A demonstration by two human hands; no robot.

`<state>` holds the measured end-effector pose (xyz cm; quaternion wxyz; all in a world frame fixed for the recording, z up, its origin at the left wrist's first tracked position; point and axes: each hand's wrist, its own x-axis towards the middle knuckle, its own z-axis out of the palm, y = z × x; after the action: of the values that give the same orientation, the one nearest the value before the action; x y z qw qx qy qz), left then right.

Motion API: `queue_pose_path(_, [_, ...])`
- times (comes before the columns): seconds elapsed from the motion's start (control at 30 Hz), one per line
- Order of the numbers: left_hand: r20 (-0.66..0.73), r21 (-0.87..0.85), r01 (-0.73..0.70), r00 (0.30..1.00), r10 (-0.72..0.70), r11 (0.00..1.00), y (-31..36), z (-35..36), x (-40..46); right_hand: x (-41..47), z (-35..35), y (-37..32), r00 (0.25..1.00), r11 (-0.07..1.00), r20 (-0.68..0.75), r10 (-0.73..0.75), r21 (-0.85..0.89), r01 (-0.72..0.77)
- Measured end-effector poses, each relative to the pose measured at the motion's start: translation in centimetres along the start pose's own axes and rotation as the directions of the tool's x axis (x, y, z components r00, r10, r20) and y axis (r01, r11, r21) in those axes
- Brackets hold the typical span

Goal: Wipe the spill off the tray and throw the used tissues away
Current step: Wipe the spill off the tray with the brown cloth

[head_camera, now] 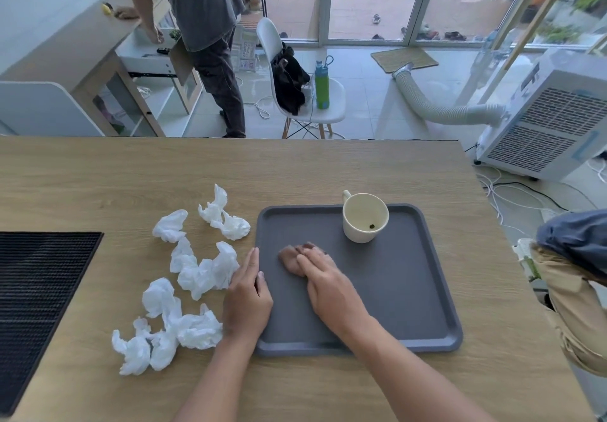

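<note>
Grey tray (427, 290), wiping step in hand; soaked brown tissue (290, 259) under flat right-hand fingers (312, 257).
Left hand (246, 300) steadies rim, fingers straight; clean tissues (197, 273) just left of them; next: bin the wad.

No readable text

No lettering, brand, number or sign can be made out anywhere; the cooler's (555, 119) side markings are blurred.
</note>
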<state>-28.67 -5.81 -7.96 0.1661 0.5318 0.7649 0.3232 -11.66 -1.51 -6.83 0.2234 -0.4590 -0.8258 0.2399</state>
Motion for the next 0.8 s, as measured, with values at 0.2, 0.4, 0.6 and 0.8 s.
queue_pose_path(0.2, [0.007, 0.02, -0.002, 1.0, 0.002, 1.0, 0.3, -0.1, 0.1, 6.1, 0.9, 0.6, 0.959, 0.963, -0.096, 0.268, 0.016, -0.268])
queue_pose_path(0.4, [0.036, -0.005, 0.027, 0.999, -0.026, 1.0, -0.3, -0.1, 0.1, 3.7, 2.4, -3.0, 0.999, 0.998, -0.054, -0.005, 0.066, 0.009])
queue_pose_path(0.6, [0.031, 0.009, 0.032, 0.999, -0.033, 0.999, -0.1, -0.1, 0.0, -2.6, -0.6, 0.5, 0.998, 0.998, -0.01, -0.055, 0.017, 0.055])
queue_pose_path(0.8, [0.01, 0.006, 0.02, 1.0, -0.02, 1.0, 0.1, 0.1, 0.1, -2.0, -1.8, 2.2, 0.97, 0.978, -0.126, 0.208, 0.021, -0.207])
